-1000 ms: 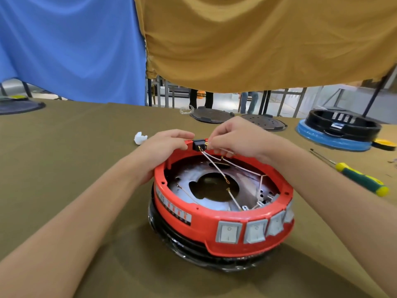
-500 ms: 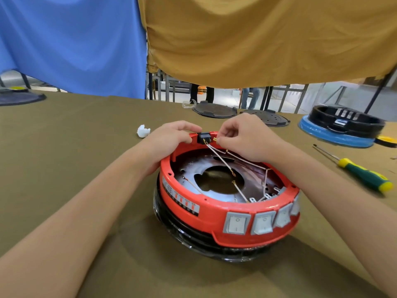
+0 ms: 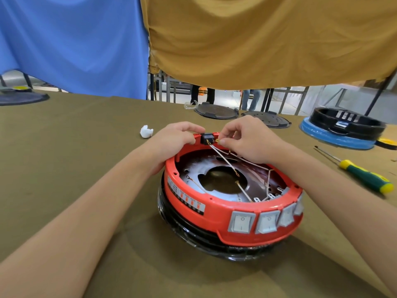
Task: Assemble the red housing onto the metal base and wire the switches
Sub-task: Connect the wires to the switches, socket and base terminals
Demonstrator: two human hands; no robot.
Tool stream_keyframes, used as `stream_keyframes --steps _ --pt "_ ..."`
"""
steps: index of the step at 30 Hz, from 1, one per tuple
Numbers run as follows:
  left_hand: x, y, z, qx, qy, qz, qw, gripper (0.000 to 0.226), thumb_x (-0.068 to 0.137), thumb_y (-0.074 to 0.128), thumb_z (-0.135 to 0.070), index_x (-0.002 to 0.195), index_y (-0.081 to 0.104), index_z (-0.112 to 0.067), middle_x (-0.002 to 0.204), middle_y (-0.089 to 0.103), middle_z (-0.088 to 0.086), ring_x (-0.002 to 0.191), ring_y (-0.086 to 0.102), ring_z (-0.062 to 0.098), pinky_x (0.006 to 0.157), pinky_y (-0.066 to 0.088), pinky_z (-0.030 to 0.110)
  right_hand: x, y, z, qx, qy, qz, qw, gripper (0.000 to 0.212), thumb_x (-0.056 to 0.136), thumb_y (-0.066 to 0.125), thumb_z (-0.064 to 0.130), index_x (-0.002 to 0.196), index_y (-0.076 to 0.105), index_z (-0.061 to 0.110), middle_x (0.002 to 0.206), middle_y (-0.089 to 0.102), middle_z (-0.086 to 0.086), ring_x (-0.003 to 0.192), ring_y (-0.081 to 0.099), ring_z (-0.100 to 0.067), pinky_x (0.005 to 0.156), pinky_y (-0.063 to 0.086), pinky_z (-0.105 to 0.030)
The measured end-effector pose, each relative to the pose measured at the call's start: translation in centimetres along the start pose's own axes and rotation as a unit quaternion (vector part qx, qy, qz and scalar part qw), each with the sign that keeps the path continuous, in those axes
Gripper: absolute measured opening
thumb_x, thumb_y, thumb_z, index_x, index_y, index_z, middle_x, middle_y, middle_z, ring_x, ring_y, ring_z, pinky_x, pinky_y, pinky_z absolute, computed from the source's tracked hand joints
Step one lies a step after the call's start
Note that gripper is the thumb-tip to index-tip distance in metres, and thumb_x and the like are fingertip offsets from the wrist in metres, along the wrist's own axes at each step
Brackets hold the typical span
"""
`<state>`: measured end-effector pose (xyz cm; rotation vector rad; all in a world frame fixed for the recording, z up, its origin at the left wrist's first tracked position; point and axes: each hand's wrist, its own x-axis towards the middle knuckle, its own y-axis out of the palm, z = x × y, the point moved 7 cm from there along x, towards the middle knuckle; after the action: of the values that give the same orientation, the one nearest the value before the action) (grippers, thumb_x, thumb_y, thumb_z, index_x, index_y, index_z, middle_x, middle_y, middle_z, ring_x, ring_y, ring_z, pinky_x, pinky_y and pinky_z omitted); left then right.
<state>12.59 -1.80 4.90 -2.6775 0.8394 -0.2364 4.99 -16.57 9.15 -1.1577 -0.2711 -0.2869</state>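
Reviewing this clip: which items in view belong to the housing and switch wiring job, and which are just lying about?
In the job: red housing, metal base, black connector, wires, rocker switches, both hands.

Lying about: screwdriver, white scrap, black lids, blue-and-black unit.

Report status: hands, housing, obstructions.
Left hand grips red housing rim beside black socket. Right hand pinches wire terminal at socket. Wires cross metal base. Nothing in the way.
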Motion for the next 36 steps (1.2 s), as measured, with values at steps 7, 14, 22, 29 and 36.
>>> stream_keyframes --steps 7,14,22,29,36 --pt "0.0 0.0 -0.1 0.006 0.003 -0.002 1.0 0.039 0.093 0.048 -0.005 0.11 0.072 -0.031 0.105 0.075 0.009 0.105 0.067 0.042 0.095 0.051 0.062 0.0 0.2 0.2 -0.001 0.012 0.003 1.0 0.015 0.089 0.063 0.017 0.077 0.074 0.016 0.07 0.068 0.008 0.066 0.061 -0.005 0.06 0.047 -0.016" --pt "-0.2 0.1 -0.2 0.006 0.004 -0.005 1.0 0.039 0.092 0.048 -0.004 0.111 0.071 -0.028 0.109 0.073 0.017 0.111 0.059 0.055 0.098 0.046 0.068 0.0 0.3 0.5 -0.007 0.012 -0.001 1.0 0.016 0.087 0.061 0.015 0.077 0.074 0.013 0.071 0.068 0.005 0.067 0.062 -0.009 0.061 0.05 -0.018" --pt "-0.2 0.1 -0.3 0.003 0.004 -0.004 1.0 0.039 0.092 0.047 -0.003 0.112 0.071 -0.027 0.112 0.073 0.017 0.106 0.063 0.051 0.099 0.045 0.068 0.0 0.3 0.8 -0.002 0.013 -0.002 1.0 0.017 0.086 0.062 0.015 0.074 0.073 0.013 0.068 0.068 0.004 0.063 0.061 -0.01 0.062 0.056 -0.026" --pt "-0.1 0.2 -0.2 0.001 0.004 0.003 1.0 0.039 0.093 0.047 -0.002 0.113 0.07 -0.026 0.109 0.073 0.013 0.105 0.068 0.038 0.094 0.053 0.058 -0.1 0.3 1.1 -0.016 0.003 -0.012 1.0 0.016 0.085 0.063 0.016 0.073 0.073 0.014 0.068 0.068 0.003 0.071 0.066 -0.015 0.072 0.057 -0.034" --pt "-0.2 0.2 -0.3 0.003 0.002 0.006 1.0 0.039 0.093 0.046 -0.002 0.113 0.069 -0.026 0.109 0.073 0.015 0.108 0.065 0.043 0.095 0.051 0.061 -0.1 0.3 0.8 0.003 0.016 -0.013 1.0 0.021 0.085 0.064 0.016 0.066 0.073 0.018 0.06 0.069 0.002 0.056 0.068 -0.017 0.061 0.06 -0.03"
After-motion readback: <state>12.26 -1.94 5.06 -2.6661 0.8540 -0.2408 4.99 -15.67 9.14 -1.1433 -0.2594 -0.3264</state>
